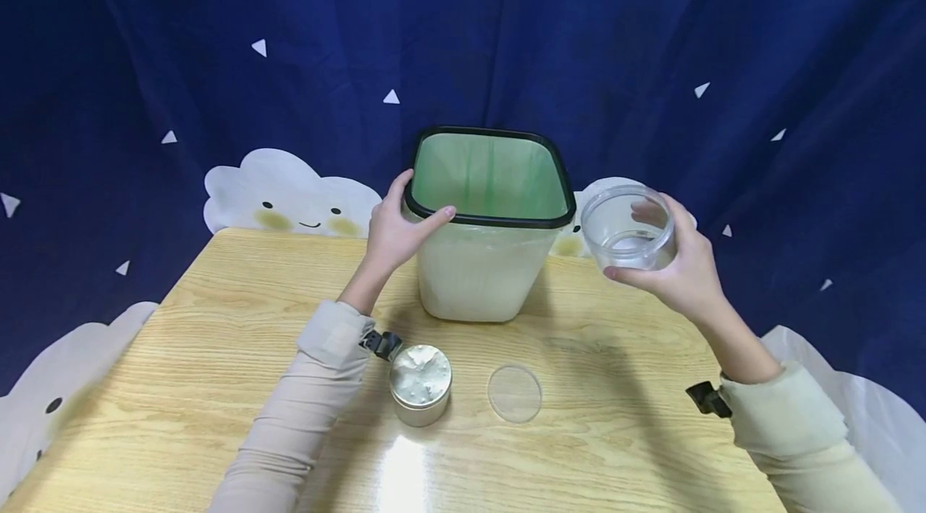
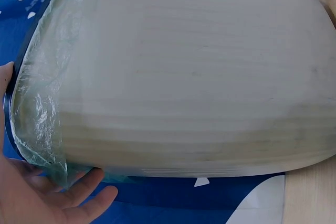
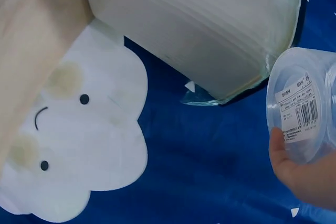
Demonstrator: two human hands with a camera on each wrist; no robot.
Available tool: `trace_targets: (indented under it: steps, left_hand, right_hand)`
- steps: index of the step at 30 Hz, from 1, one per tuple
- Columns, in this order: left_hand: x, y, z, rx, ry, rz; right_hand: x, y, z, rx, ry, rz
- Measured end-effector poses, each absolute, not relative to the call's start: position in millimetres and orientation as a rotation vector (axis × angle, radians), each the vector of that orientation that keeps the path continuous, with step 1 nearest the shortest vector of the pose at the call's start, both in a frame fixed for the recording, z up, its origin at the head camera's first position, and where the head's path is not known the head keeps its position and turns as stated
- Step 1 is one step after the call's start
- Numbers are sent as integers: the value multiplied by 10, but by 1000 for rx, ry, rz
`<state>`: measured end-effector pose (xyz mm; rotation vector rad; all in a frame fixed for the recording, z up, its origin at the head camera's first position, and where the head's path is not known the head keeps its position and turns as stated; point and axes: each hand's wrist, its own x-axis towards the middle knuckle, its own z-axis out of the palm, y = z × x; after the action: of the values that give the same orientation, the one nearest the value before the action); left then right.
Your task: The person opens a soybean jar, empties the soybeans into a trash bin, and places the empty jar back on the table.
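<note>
So the left hand (image 1: 396, 230) grips the near left corner of the bin (image 1: 486, 256), thumb over the black rim, fingers curled round the outside. The bin stands at the far middle of the table (image 1: 217, 352). The right hand (image 1: 683, 264) holds a clear tub (image 1: 628, 228) up, tilted, just right of the bin, fingers wrapped round it. The tub's clear lid (image 1: 514, 393) lies flat near the front, with a metal tin (image 1: 420, 384) just left of it.

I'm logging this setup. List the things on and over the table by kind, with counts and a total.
Bin: 1
Clear tub, held in the right hand: 1
Clear lid: 1
Metal tin: 1
Total: 4
The left hand grips the bin's rim.
</note>
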<state>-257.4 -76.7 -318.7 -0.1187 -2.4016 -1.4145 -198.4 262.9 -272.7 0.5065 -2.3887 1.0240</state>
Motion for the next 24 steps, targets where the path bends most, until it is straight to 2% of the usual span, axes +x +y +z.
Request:
trace_targets:
  steps: [24]
  left_hand:
    - [-2569, -764, -3192, -129, -2396, -1411]
  right_hand:
    - [-1849, 2755, -3613, 412, -2446, 1317]
